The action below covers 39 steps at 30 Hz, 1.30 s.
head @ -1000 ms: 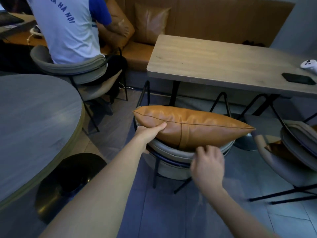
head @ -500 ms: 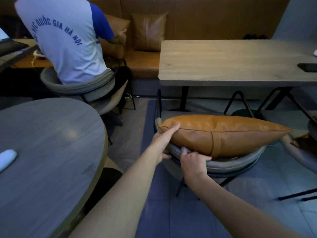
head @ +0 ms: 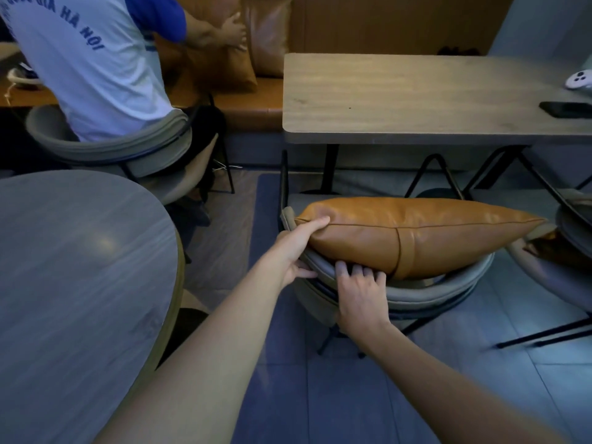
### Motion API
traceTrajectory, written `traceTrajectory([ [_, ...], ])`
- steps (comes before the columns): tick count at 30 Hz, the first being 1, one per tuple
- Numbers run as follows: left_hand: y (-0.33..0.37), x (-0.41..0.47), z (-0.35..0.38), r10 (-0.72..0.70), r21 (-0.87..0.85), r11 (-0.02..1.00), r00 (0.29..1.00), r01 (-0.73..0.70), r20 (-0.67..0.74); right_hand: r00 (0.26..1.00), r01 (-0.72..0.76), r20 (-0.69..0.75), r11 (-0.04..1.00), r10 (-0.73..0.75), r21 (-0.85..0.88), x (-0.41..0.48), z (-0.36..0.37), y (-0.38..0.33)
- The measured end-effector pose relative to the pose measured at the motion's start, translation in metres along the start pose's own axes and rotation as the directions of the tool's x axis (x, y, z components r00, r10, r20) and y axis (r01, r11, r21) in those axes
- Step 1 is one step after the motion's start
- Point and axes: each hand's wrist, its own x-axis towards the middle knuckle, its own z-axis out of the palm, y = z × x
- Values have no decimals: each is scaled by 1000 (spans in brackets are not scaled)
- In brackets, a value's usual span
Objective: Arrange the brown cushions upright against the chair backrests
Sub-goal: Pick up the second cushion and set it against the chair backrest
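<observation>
A brown leather cushion stands on edge along the top of a grey chair backrest, seen from behind the chair. My left hand pinches the cushion's left corner, thumb on top and fingers underneath. My right hand lies flat on the backrest rim, its spread fingertips tucked under the cushion's lower edge. Another brown cushion lies partly hidden on the chair at the right. Two more cushions are on the bench: one upright, one under another person's hand.
A round grey table fills the left. A rectangular wooden table stands beyond the chair, with a black phone and a white controller on it. A person in a white and blue shirt sits at the upper left.
My right hand slid left along the backrest and now rests under the cushion's lower edge. My left hand kept hold of the left corner. The seated person reached to a bench cushion.
</observation>
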Motion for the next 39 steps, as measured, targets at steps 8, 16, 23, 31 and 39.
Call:
traceTrajectory([
  [8, -5, 5, 0, 9, 6, 1000, 1000, -9, -13, 999, -25, -38, 1000, 25, 13, -2, 4, -3],
  [16, -5, 6, -4, 21, -12, 1000, 1000, -21, -2, 998, -44, -54, 999, 45, 10, -2, 6, -6],
  [23, -4, 7, -2, 30, -44, 999, 999, -29, 17, 1000, -6, -22, 1000, 6, 0, -2, 4, -1],
  [31, -7, 7, 3, 39, -120, 992, 999, -38, 4, 994, 50, -104, 993, -39, 105, -1, 7, 8],
  [39, -9, 7, 6, 39, -155, 987, 999, -38, 3, 989, 105, -117, 990, -95, 91, 0, 6, 15],
])
